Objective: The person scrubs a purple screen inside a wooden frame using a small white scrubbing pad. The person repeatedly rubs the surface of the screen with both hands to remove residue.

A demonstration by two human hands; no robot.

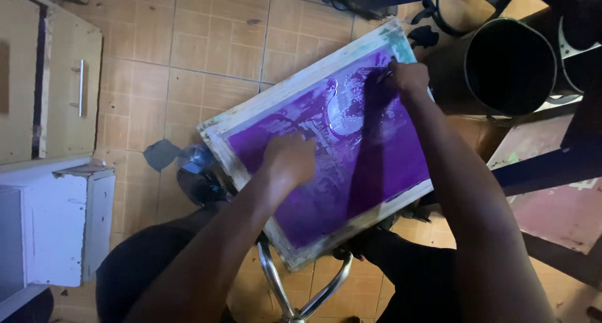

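A wooden-framed printing screen with a wet purple mesh lies tilted across my lap, over a metal stool. My left hand presses on the middle of the mesh with fingers curled; whether it holds a cloth I cannot tell. My right hand grips the frame's far corner near a greenish stain. Foamy liquid glistens on the mesh between the two hands.
A black bucket stands at the upper right beside dark metal frame bars. A wooden cabinet with a metal handle and a white box sit on the left. Chrome stool legs show below. Tan tiled floor surrounds everything.
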